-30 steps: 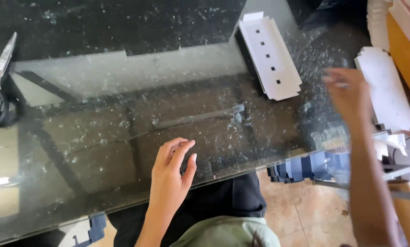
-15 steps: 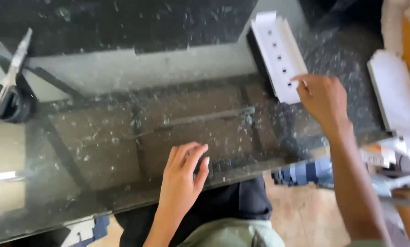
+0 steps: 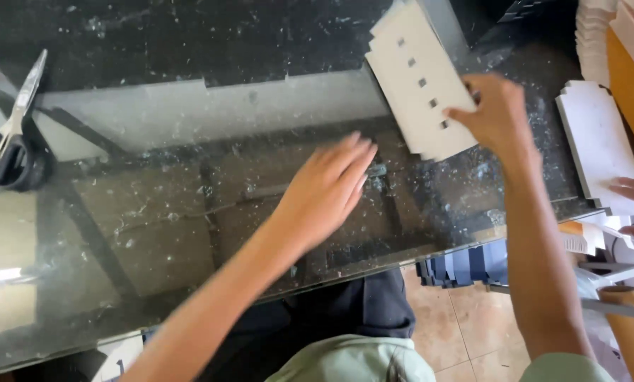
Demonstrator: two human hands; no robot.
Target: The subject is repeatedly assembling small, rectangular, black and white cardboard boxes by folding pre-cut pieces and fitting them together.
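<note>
The glass table offers open surface between the scissors at its left edge and the white slotted card at upper right. The right hand pinches the card's lower right edge. The left hand hovers flat, fingers extended, holding nothing.

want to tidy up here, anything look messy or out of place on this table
Yes. White flecks and scraps litter the glass table. The white card under the right hand lies askew. Scissors sit at the left edge.

Open glass tabletop beside scissors
</note>
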